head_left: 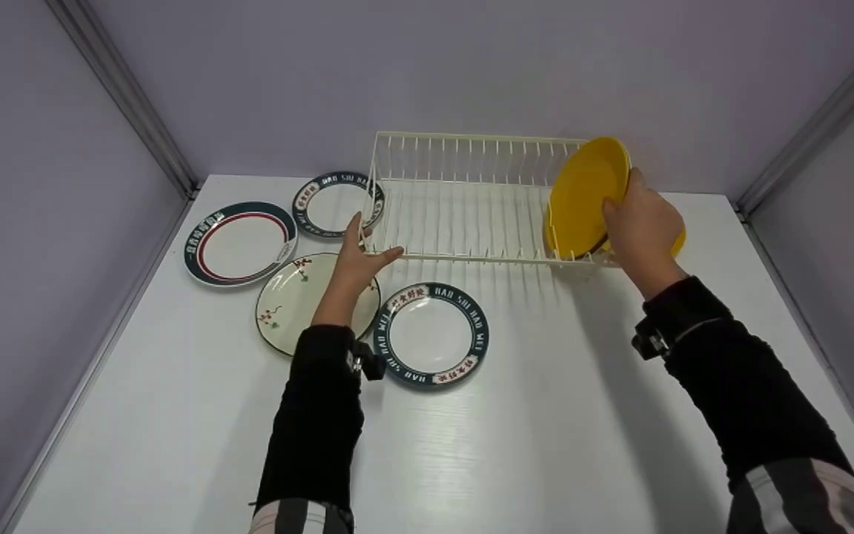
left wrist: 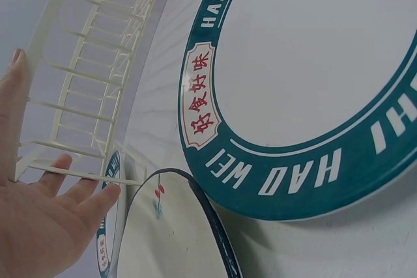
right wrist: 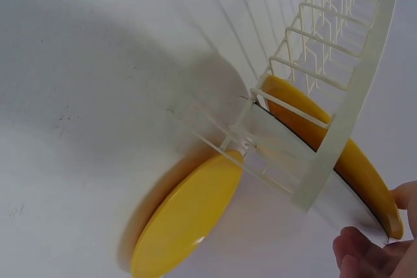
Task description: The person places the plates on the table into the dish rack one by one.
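Nearest on the white counter (head_left: 545, 445) lies a teal-rimmed "HAO WEI" plate (head_left: 431, 335), with a cream plate (head_left: 290, 300) painted with sprigs just beside it. Above that plate the left hand (head_left: 356, 263) rests its straight, spread fingers (left wrist: 98, 203) against the near left corner of the cream wire dish rack (head_left: 464, 200). Farther right, the right hand (head_left: 642, 226) grips a yellow plate (head_left: 583, 193) standing on edge in the rack's right end. Behind the rack's left end lie two more rimmed plates.
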